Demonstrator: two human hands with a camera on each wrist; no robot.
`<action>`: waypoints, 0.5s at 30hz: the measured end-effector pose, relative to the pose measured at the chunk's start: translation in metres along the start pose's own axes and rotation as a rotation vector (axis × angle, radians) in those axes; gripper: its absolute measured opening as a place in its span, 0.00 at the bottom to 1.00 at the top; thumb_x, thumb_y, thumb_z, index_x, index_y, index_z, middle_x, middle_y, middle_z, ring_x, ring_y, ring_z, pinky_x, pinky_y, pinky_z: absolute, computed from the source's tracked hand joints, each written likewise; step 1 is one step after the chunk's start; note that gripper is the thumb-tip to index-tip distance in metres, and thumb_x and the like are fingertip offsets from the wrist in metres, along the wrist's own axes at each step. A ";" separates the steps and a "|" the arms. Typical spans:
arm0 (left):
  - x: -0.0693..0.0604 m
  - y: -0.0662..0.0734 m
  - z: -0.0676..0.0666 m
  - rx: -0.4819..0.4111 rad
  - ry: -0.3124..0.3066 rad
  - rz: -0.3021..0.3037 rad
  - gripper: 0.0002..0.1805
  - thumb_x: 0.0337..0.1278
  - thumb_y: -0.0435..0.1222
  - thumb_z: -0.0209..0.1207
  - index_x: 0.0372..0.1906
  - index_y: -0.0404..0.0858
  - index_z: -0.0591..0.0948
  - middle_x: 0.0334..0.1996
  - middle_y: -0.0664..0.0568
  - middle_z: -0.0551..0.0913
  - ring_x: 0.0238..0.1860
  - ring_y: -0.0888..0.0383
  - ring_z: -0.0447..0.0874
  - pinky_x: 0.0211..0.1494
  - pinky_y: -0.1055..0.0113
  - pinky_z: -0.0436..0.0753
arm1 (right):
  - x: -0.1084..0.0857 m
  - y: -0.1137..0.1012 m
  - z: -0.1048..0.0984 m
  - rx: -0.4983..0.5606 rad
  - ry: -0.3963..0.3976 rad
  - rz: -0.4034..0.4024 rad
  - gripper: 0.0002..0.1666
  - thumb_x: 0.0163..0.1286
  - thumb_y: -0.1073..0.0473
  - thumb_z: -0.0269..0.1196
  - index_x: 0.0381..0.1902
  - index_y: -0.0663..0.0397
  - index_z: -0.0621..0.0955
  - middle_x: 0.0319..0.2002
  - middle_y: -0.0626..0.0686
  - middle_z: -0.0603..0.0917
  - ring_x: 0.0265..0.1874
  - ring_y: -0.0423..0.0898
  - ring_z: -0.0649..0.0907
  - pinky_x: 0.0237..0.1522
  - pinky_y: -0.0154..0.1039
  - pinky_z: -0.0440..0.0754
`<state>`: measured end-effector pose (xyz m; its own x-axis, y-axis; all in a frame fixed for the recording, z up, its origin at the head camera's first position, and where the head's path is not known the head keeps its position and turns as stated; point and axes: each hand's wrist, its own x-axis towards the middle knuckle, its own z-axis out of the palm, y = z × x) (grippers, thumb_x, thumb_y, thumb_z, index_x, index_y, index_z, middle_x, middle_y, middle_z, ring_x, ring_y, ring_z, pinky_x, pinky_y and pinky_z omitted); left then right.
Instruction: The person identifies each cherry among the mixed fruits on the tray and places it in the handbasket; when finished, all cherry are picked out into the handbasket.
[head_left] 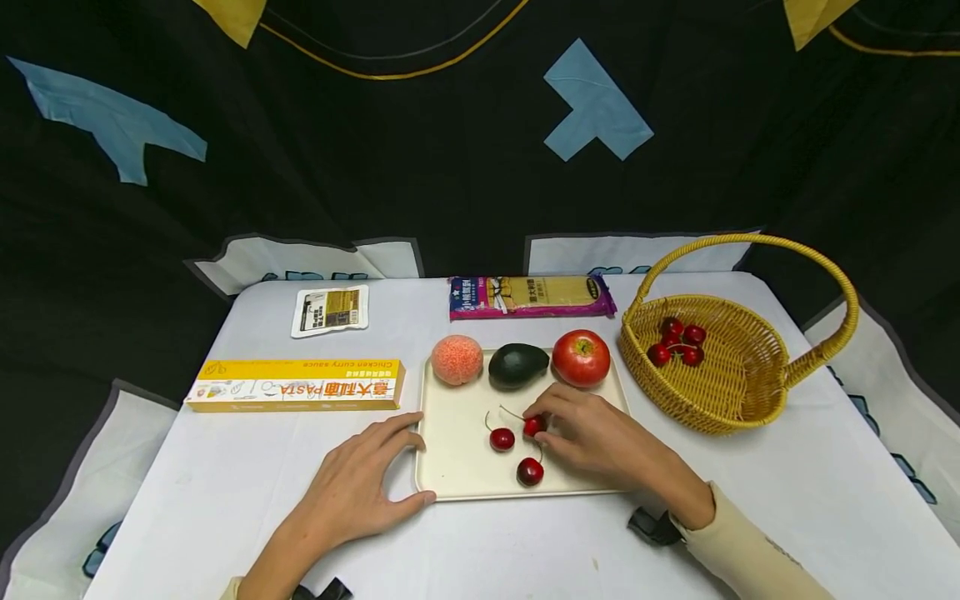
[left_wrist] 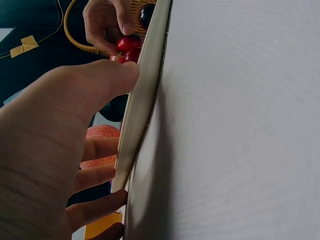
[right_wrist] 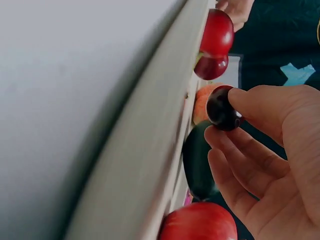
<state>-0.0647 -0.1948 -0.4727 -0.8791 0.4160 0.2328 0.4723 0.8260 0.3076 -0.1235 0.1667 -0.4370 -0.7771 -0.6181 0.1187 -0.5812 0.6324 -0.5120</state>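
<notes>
Head view, right hand [head_left: 592, 432]: pinches a cherry [head_left: 535, 426] over the cream tray [head_left: 453, 467], beside two loose cherries [head_left: 502, 439].
Head view, left hand [head_left: 358, 482]: spreads wide at the tray's left edge.
Head view, wicker basket [head_left: 667, 402]: holds more cherries [head_left: 692, 356], right of the tray.
Left wrist view, tray rim: left thumb and fingers stand well apart along it.
Right wrist view, pinched cherry: sits in a narrow grip, near an avocado [right_wrist: 196, 167].

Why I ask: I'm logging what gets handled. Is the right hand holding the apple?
No, the right hand pinches a cherry, while the apple sits at the far edge of the tray.
</notes>
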 end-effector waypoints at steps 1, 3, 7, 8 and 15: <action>0.000 0.000 0.000 0.000 0.002 0.000 0.31 0.45 0.65 0.77 0.52 0.57 0.83 0.74 0.59 0.77 0.67 0.53 0.82 0.54 0.49 0.86 | 0.000 0.000 -0.002 -0.001 0.005 0.003 0.15 0.73 0.54 0.73 0.55 0.40 0.87 0.51 0.36 0.84 0.43 0.39 0.85 0.48 0.35 0.85; 0.000 0.000 0.000 0.001 0.004 0.001 0.31 0.45 0.65 0.77 0.52 0.57 0.83 0.74 0.59 0.77 0.67 0.53 0.82 0.55 0.49 0.86 | -0.001 0.001 -0.005 0.003 0.014 0.006 0.16 0.72 0.55 0.74 0.56 0.40 0.86 0.52 0.36 0.84 0.45 0.39 0.85 0.50 0.38 0.86; 0.000 0.000 0.001 0.002 0.003 0.002 0.31 0.45 0.65 0.77 0.52 0.57 0.83 0.74 0.59 0.76 0.67 0.53 0.82 0.55 0.49 0.86 | -0.002 0.003 -0.015 0.013 0.060 -0.010 0.19 0.69 0.59 0.76 0.55 0.42 0.86 0.52 0.39 0.84 0.48 0.40 0.86 0.53 0.42 0.87; 0.000 0.000 0.001 0.002 0.002 0.002 0.31 0.45 0.65 0.77 0.52 0.57 0.83 0.74 0.60 0.76 0.67 0.53 0.82 0.55 0.49 0.86 | -0.002 0.004 -0.017 0.012 0.080 -0.021 0.19 0.68 0.60 0.77 0.55 0.43 0.86 0.52 0.40 0.84 0.48 0.41 0.87 0.53 0.43 0.88; 0.000 0.000 0.001 0.001 0.004 0.004 0.31 0.45 0.65 0.77 0.53 0.57 0.83 0.74 0.59 0.76 0.67 0.53 0.82 0.55 0.49 0.86 | -0.007 0.018 -0.036 -0.026 0.234 -0.112 0.21 0.62 0.69 0.78 0.52 0.52 0.86 0.51 0.51 0.87 0.43 0.46 0.89 0.47 0.48 0.91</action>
<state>-0.0649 -0.1949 -0.4738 -0.8768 0.4181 0.2375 0.4760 0.8245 0.3058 -0.1374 0.1994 -0.4160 -0.7408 -0.5617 0.3683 -0.6701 0.5798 -0.4635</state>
